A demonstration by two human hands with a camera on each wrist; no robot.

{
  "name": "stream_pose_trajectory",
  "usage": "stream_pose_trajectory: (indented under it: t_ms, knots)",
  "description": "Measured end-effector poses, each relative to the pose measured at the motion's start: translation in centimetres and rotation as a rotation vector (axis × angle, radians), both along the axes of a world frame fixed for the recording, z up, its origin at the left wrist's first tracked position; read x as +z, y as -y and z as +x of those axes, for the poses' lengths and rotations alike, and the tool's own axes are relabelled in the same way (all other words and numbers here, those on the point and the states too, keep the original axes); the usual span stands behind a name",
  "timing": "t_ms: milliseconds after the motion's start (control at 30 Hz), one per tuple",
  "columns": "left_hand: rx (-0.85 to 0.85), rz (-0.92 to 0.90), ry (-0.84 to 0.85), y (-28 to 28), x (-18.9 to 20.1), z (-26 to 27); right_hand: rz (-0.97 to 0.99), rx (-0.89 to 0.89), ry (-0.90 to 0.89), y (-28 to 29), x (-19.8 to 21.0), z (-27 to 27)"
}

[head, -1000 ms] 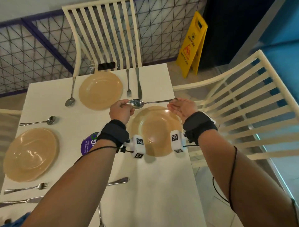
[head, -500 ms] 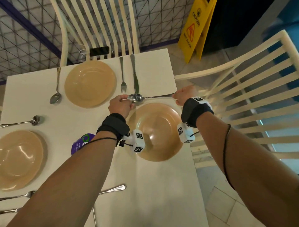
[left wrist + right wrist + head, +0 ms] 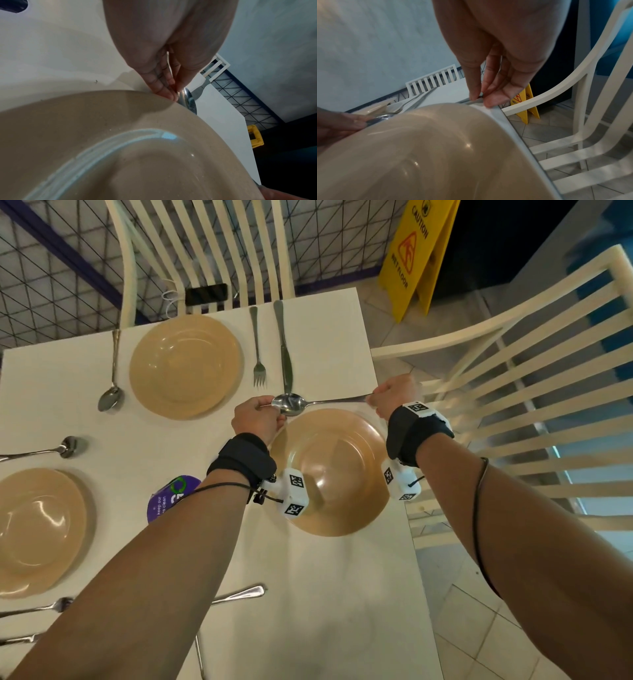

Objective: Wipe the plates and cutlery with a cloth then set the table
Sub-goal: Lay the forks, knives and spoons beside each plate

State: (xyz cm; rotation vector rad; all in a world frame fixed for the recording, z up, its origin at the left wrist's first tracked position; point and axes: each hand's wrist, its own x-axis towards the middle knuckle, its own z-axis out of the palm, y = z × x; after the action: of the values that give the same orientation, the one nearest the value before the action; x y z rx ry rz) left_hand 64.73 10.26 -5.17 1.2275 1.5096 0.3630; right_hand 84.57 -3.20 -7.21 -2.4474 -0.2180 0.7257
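Left hand (image 3: pixel 255 419) pinches the bowl end of the spoon (image 3: pixel 291 404); right hand (image 3: pixel 394 393) fingers (image 3: pixel 494 100) pinch its handle tip. Spoon is level, just beyond the tan plate (image 3: pixel 342 508) on the tabletop (image 3: pixel 325 594).

White table (image 3: pixel 318 594) w/ three tan plates: far (image 3: pixel 185 366), left (image 3: pixel 34 530), right-edge (image 3: pixel 330 474). Fork (image 3: pixel 257 350) & knife (image 3: pixel 283 347) just right of far plate; spoon (image 3: pixel 111 378) to its left. 2nd spoon (image 3: pixel 44 450) beyond left plate; purple sticker (image 3: pixel 169 498) mid-table.
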Motion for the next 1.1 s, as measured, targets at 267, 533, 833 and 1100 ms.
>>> stream_pose_trajectory:
  t_ms: [267,533,833,1100]
  knots:
    - [0.0,-0.006,0.02,-0.2,-0.3,-0.3,-0.048,0.01,0.039,0.2,1.2,-0.5]
    - [-0.031,-0.002,0.042,-0.2,0.8,-1.6,-0.046,0.022,-0.003,0.8,2.6,-0.5]
    - [-0.133,0.176,0.063,2.9,6.1,-13.7,0.203,0.191,0.125,5.1,9.1,-8.3]
    - [-0.395,0.334,-0.408,7.9,6.4,-30.9,0.263,0.594,-0.012,8.2,8.6,-26.3]
